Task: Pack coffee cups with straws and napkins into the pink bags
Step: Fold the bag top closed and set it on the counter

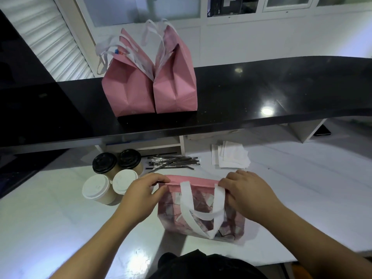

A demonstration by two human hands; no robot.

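Left hand point(141, 193): fingers curled, pinching the left top edge of the pink bag point(201, 214). Right hand point(247, 190): pinching its right top edge. Bag stands on white counter point(50, 228). Four lidded cups point(112, 174), straws point(173, 163), napkins point(231, 156) behind. Two filled bags point(149, 87) on black ledge point(261, 93).

Left hand point(141, 190), right hand point(244, 188) both pinching.

A glossy black raised counter point(261, 93) runs above a white worktop point(50, 218), with white glass-fronted cabinets point(281, 5) behind.
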